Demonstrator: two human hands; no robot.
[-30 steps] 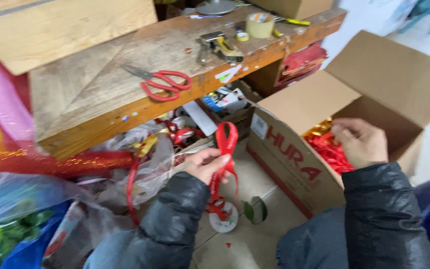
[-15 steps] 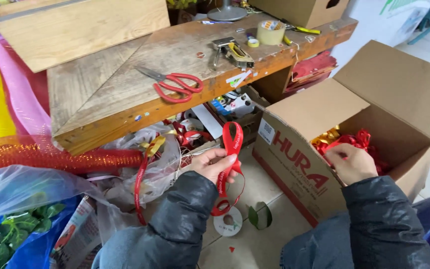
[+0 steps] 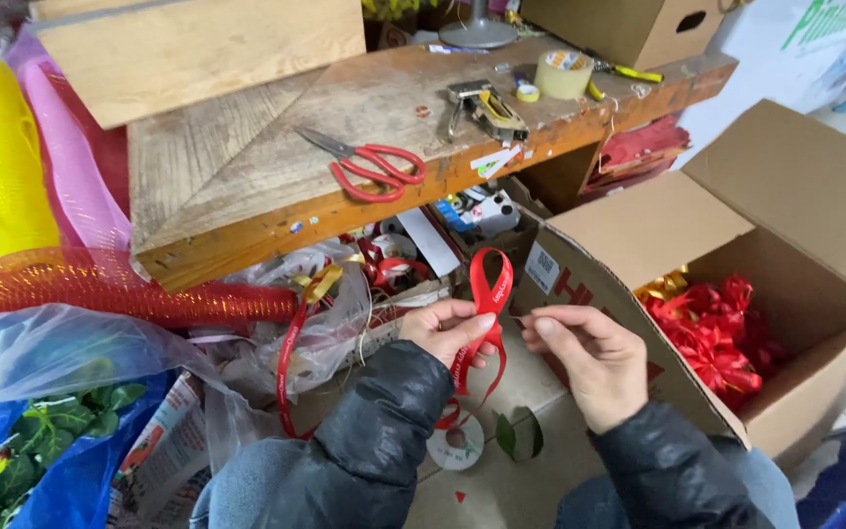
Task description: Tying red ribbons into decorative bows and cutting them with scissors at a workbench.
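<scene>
My left hand point(image 3: 447, 331) pinches a red ribbon point(image 3: 485, 294) folded into an upright loop, and the ribbon's tail hangs down toward a small white spool point(image 3: 456, 444) on the floor. My right hand point(image 3: 585, 355) is just right of the loop, with thumb and forefinger touching the ribbon's edge. Both sleeves are dark and puffy. To the right stands an open cardboard box point(image 3: 638, 220) holding several finished red and gold bows point(image 3: 712, 328).
A worn wooden bench point(image 3: 247, 186) above my hands carries red-handled scissors point(image 3: 376, 168), a stapler point(image 3: 487, 106) and a tape roll point(image 3: 564, 73). Mesh tubes in yellow, pink and red point(image 3: 100, 284) and plastic bags with green leaves point(image 3: 41, 431) lie at left.
My right hand has come out of the cardboard box and moved left to the ribbon loop. The left hand has kept hold of the ribbon, roughly in place.
</scene>
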